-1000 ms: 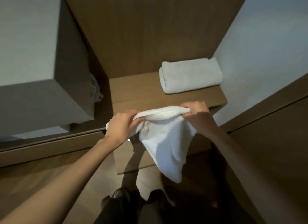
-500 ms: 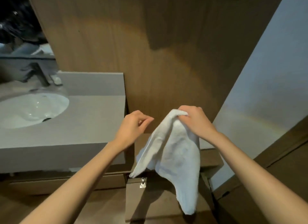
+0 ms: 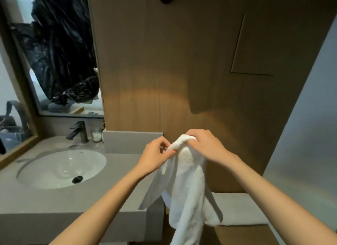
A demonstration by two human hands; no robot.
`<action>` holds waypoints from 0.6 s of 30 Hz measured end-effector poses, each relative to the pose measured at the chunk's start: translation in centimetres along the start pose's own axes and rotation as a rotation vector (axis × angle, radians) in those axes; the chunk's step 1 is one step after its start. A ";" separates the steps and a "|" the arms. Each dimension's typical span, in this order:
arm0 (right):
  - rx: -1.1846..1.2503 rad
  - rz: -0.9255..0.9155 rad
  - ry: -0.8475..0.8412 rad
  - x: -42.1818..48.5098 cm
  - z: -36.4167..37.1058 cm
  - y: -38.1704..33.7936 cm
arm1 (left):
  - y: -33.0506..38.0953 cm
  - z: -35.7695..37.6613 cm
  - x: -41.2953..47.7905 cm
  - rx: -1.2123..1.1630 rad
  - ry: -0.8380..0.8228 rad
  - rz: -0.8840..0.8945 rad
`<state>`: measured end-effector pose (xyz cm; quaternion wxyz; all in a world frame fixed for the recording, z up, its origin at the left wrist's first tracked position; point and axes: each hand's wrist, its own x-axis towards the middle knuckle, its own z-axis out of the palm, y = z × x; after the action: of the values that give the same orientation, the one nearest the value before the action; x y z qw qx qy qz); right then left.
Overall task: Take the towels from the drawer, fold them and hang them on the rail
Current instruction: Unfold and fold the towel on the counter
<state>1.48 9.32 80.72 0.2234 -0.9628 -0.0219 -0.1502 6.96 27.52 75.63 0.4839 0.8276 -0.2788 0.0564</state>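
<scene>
Two towels are in view. One white towel (image 3: 184, 181) hangs in the air to the right of the sink (image 3: 62, 168), held up by two bare hands in front of the wood panel (image 3: 173, 71). The right hand (image 3: 207, 146) has its fingers curled over the bunched top of the towel and grasps it. The left hand (image 3: 156, 155), just beside it and nearer the sink, pinches a fold of the same top edge between thumb and fingers. From there the cloth drops in loose folds past the right end of the counter (image 3: 54, 199) and out of the bottom of the view. The second towel (image 3: 240, 210) lies folded flat on a ledge lower down, farther right of the sink, partly hidden behind the hanging one. Behind the sink stand one dark tap (image 3: 78, 131) and, just right of it, one small glass jar (image 3: 96, 134). One mirror (image 3: 60, 106) rises above the sink, most of it covered by one black plastic bag (image 3: 60, 49).
</scene>
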 end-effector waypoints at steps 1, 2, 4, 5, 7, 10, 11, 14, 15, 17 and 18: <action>0.009 0.015 0.006 0.9 0.3 -0.8 | -0.7 -1.4 0.7 0.004 0.003 -0.005; 0.018 0.026 0.007 1.8 0.6 -1.6 | -1.5 -2.7 1.3 0.010 0.005 0.000; 0.008 0.041 -0.005 3.5 1.5 -3.1 | -3.2 -5.5 2.4 0.020 -0.007 0.027; 0.003 0.043 -0.012 4.3 1.9 -3.7 | -4.1 -6.8 2.9 0.023 -0.012 0.044; 0.038 0.049 -0.026 5.7 2.9 -4.6 | -5.5 -9.4 3.9 0.035 -0.015 0.075; 0.175 0.029 -0.071 7.3 4.7 -5.1 | -7.3 -12.4 4.9 0.072 -0.016 0.153; 0.203 0.020 -0.095 7.6 5.3 -5.1 | -7.9 -13.3 5.2 0.088 -0.012 0.185; 0.220 0.030 -0.164 8.1 6.5 -5.0 | -9.5 -15.6 6.0 0.117 0.003 0.219; 0.195 0.043 -0.191 8.1 7.0 -4.6 | -10.0 -16.2 6.1 0.134 0.001 0.212; 0.128 0.070 -0.245 8.0 7.9 -3.8 | -11.2 -17.2 6.4 0.194 -0.005 0.194; 0.102 0.086 -0.262 7.9 8.4 -3.3 | -11.7 -17.6 6.5 0.233 0.004 0.184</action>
<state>11.05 15.79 77.27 0.2733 -0.9617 -0.0173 -0.0122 21.57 43.97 78.24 0.3780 0.8489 -0.3441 0.1344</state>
